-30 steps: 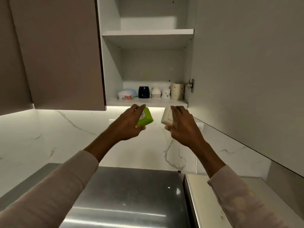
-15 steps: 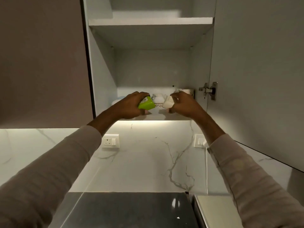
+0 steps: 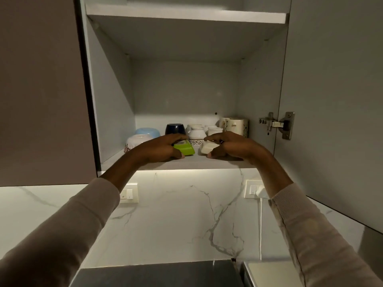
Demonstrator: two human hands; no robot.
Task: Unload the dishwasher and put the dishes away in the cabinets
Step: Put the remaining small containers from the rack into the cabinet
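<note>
Reading the clock from between your two dishes: the back row's packed. Floral bowl (image 3: pixel 134 141) and blue bowl (image 3: pixel 148 131) at 10, dark cup (image 3: pixel 175 129) at 11, white cups (image 3: pixel 196 133) at 12, cream jug (image 3: pixel 236 125) at 1, so there's nothing open behind the green dish (image 3: pixel 185 149) or the white dish (image 3: pixel 208 148). Bare lower shelf (image 3: pixel 186 163) sits at 9 outside your left hand (image 3: pixel 157 150) and at 3 outside your right hand (image 3: pixel 234 147). Loads of headroom under the upper shelf (image 3: pixel 186 16). Hinge (image 3: pixel 277 124) pokes in at 2, open door (image 3: pixel 331 100) beyond it.
</note>
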